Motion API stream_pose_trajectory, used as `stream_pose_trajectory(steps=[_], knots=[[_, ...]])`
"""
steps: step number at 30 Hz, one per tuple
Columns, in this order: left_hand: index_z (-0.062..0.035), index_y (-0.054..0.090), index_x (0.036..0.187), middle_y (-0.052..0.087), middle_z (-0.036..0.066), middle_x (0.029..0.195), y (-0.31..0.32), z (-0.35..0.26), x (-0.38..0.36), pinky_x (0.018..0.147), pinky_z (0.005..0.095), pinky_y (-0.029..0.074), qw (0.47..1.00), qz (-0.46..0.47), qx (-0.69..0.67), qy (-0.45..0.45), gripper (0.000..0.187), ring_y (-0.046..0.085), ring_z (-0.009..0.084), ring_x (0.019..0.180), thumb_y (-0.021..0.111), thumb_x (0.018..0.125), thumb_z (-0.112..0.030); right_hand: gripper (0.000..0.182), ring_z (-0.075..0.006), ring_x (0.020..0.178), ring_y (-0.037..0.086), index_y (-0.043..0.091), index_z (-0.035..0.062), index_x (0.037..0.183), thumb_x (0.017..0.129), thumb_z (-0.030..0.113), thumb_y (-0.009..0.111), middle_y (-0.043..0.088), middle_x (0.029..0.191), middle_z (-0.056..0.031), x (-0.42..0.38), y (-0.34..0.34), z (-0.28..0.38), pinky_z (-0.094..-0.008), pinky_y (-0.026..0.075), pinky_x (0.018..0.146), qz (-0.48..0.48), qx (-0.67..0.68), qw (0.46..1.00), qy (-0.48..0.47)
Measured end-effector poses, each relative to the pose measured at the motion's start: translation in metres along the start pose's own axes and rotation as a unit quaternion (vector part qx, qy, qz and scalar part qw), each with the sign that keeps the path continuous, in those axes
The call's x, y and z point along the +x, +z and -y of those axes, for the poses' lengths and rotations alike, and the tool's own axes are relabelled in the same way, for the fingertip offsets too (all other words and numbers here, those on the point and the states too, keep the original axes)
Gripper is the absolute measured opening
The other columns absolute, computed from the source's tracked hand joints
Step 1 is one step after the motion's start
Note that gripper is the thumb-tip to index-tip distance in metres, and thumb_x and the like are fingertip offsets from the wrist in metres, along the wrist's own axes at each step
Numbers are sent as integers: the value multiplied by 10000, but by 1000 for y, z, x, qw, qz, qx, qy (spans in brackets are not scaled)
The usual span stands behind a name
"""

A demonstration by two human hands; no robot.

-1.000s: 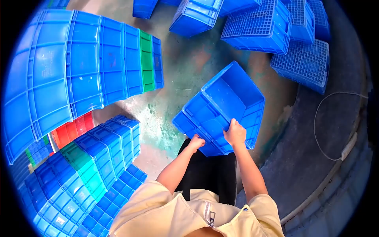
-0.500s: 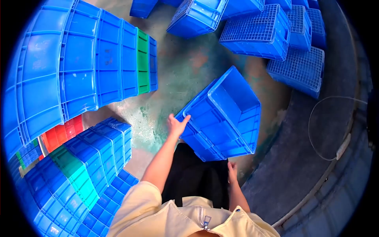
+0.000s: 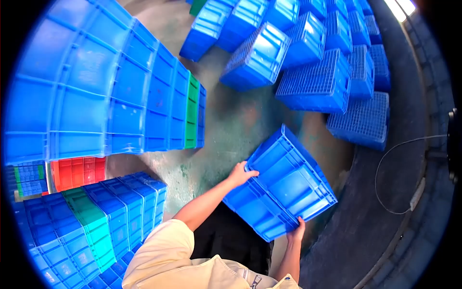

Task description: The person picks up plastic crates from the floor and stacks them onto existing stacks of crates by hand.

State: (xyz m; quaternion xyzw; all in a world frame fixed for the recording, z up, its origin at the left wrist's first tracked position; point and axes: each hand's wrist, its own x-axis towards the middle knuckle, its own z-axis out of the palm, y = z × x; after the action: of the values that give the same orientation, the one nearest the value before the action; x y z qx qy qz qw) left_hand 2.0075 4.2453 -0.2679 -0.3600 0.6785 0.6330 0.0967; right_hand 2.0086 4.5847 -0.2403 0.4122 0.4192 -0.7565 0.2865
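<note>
Two blue plastic crates, an upper crate point(image 3: 293, 171) and a lower crate point(image 3: 262, 207), are stacked together in front of my legs, tilted away from me. Between them runs a rim line. My left hand point(image 3: 242, 175) grips the left corner at that line, thumb over the near side. At the right end of the same line, my right hand point(image 3: 296, 230) closes on the crates' edge, with part of its fingers hidden. The inside of the upper crate is out of sight.
A tall stack of blue crates point(image 3: 125, 96) with one green layer point(image 3: 191, 111) rises at left. Lower stacks point(image 3: 120, 204) and red crates point(image 3: 79, 172) stand nearer. Several blue crates with grid bottoms point(image 3: 315, 79) fill the far right. A cable point(image 3: 378, 168) loops along the right wall.
My right hand has risen from beside my leg onto the crates. The crates have tipped away, hiding the open inside. My view has lifted, showing more of the far crates.
</note>
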Motion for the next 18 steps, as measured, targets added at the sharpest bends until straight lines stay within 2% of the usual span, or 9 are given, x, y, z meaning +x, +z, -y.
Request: stream_pose_trajectory(steps=[3,4,7,9,10,11,13,15,18], knots=[[38,565,925,602,169,889,-33,-59,-61,756,323,441,997,-77,21,-3,568,580,230,850,709,574,-385,284,-287,812,548,513,36,892,677,211,572,565,870,-111,-69,49,26,-396,439,774,-7,48,996,-71],[44,559,929,599,173,892,-54,-108,-94,763,327,438,998,-57,-34,9,576,573,235,861,715,575,-383,294,-284,809,547,513,35,901,671,209,576,563,868,-108,-97,62,32,-396,442,766,-1,49,996,-81],[59,532,962,582,174,909,-105,-172,-148,772,334,433,987,-79,-78,118,608,561,245,856,716,589,-385,249,-260,772,554,518,49,846,675,224,563,572,820,-96,-141,80,46,-390,436,769,66,27,989,-131],[37,494,1034,537,137,967,-149,-210,-183,804,317,408,977,-86,-72,181,606,514,204,910,720,612,-335,313,-258,815,543,522,45,904,672,249,573,563,867,-102,-204,144,44,-387,427,774,113,22,974,-196],[12,487,1069,492,139,1043,-167,-236,-204,853,318,369,965,-122,-36,231,613,468,208,990,711,626,-348,359,-257,857,528,512,42,956,675,256,575,552,912,-102,-230,172,51,-387,418,788,143,32,960,-237],[-3,477,1092,462,132,1081,-185,-267,-223,879,323,345,957,-118,-29,263,599,440,213,1029,708,641,-321,406,-256,898,514,502,39,1007,677,262,577,541,957,-103,-255,196,60,-387,408,802,168,46,946,-273],[0,432,1131,466,121,1066,-214,-323,-260,878,321,349,911,-133,-48,386,604,438,203,1028,709,662,-262,487,-252,958,482,465,41,1093,682,274,584,513,1030,-94,-301,241,88,-387,388,830,232,55,916,-323],[15,417,1132,446,170,1067,-235,-379,-304,890,345,326,856,-140,-100,487,646,425,271,1030,695,664,-333,502,-253,972,473,453,46,1113,699,295,584,505,1053,-88,-343,280,121,-389,376,846,269,67,876,-396],[41,381,1146,429,164,1088,-263,-453,-374,879,337,341,800,-94,-150,574,641,432,235,1026,690,684,-279,479,-225,953,482,455,39,1117,725,285,576,510,1050,-81,-394,328,180,-348,377,833,376,95,809,-442]])
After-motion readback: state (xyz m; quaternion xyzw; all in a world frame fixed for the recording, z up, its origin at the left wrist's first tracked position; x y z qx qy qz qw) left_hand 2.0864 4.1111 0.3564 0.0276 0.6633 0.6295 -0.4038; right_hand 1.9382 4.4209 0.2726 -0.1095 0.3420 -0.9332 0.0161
